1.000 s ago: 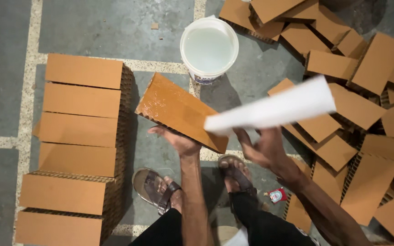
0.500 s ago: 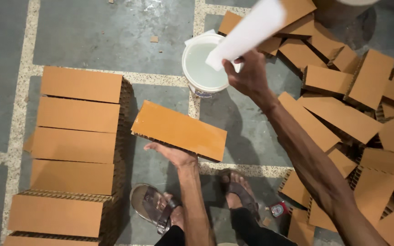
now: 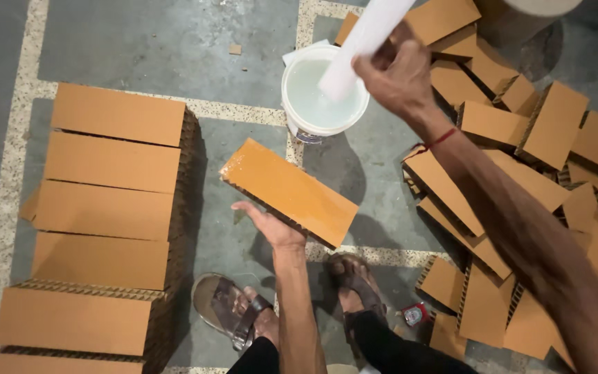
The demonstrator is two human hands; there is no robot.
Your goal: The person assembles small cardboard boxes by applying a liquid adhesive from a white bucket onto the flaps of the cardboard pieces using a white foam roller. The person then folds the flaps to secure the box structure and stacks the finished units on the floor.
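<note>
The left hand (image 3: 271,227) holds a rectangular piece of orange corrugated cardboard (image 3: 291,191) from beneath, palm up, fingers curled against its lower edge, so this grip is closed on the piece; the piece is held above the floor, its broad face turned up and glistening wet, its long axis running from upper left to lower right; the upper-left corner points toward the stacks, the lower-right corner toward the sandalled feet (image 3: 292,305). The right hand (image 3: 397,75) is closed around a white flat strip (image 3: 361,43), whose lower end dips into the white bucket (image 3: 324,97); the strip slants from upper right down to lower left. The bucket stands upright on the grey floor (image 3: 160,41), just beyond the held piece, and holds a pale, milky liquid. To the left lie neat stacks of cardboard pieces (image 3: 109,215), long sides across; to the right a loose heap of the same pieces (image 3: 520,180), pointing every way.
</note>
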